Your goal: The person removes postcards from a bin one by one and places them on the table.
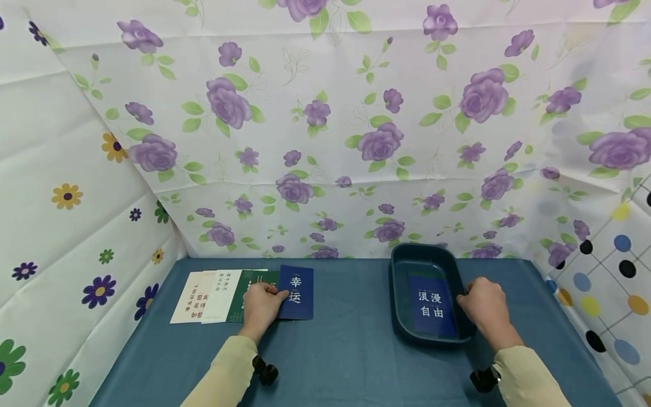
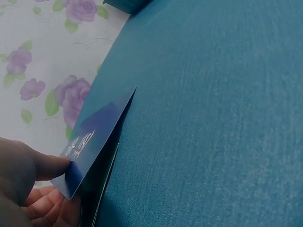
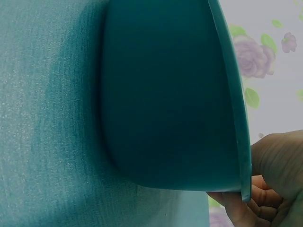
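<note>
My left hand (image 1: pixel 260 305) pinches a dark blue card (image 1: pixel 300 294) with two white characters between thumb and fingers. In the left wrist view that card (image 2: pixel 102 137) is tilted up, one edge raised over a dark green card (image 2: pixel 105 184). Beneath and to the left of the hand lie overlapping cards: a green one (image 1: pixel 237 305), a white one (image 1: pixel 217 305) and a cream one with red writing (image 1: pixel 187 299). My right hand (image 1: pixel 485 308) grips the right rim of a dark teal tray (image 1: pixel 398 305). Inside the tray lies another blue card (image 1: pixel 432 316) with white characters.
A blue-grey cloth covers the table (image 1: pixel 351 350). Behind it hangs a white sheet with purple roses (image 1: pixel 305 141). Patterned sheets also stand at the left (image 1: pixel 76 249) and right (image 1: pixel 605 294). Each wrist carries a small black camera.
</note>
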Action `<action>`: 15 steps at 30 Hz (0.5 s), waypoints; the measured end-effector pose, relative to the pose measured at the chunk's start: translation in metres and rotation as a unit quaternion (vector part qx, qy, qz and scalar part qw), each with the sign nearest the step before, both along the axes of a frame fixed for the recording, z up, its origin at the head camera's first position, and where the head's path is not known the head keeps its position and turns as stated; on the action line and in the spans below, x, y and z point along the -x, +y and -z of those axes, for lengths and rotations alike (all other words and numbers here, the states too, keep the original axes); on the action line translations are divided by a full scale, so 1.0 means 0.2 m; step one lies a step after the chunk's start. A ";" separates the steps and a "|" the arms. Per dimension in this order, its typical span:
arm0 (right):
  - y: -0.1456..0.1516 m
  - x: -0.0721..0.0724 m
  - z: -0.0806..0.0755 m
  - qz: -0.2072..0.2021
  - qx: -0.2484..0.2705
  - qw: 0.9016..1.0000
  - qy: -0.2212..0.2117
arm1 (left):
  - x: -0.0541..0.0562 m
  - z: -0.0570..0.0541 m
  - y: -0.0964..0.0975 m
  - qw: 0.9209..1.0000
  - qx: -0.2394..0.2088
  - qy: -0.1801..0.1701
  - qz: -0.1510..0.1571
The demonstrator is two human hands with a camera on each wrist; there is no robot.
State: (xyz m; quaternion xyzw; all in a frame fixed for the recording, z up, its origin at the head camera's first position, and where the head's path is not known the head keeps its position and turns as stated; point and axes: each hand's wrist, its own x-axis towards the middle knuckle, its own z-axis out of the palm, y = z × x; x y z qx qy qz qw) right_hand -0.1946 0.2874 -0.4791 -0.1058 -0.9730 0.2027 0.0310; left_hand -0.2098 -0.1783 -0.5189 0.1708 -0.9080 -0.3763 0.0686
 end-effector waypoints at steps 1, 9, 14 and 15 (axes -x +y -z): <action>0.00 0.00 0.00 0.000 -0.001 1.000 0.001 | 0.00 0.00 0.00 1.000 0.005 0.002 0.002; 0.00 0.00 0.00 -0.001 -0.003 1.000 0.000 | -0.02 0.01 0.00 0.999 0.043 0.023 0.020; 0.00 0.00 0.00 0.003 -0.003 1.000 -0.005 | -0.02 0.01 0.00 0.998 0.061 0.021 0.019; 0.00 0.00 0.00 0.003 -0.003 1.000 -0.006 | -0.02 0.00 0.01 0.998 0.065 0.019 0.018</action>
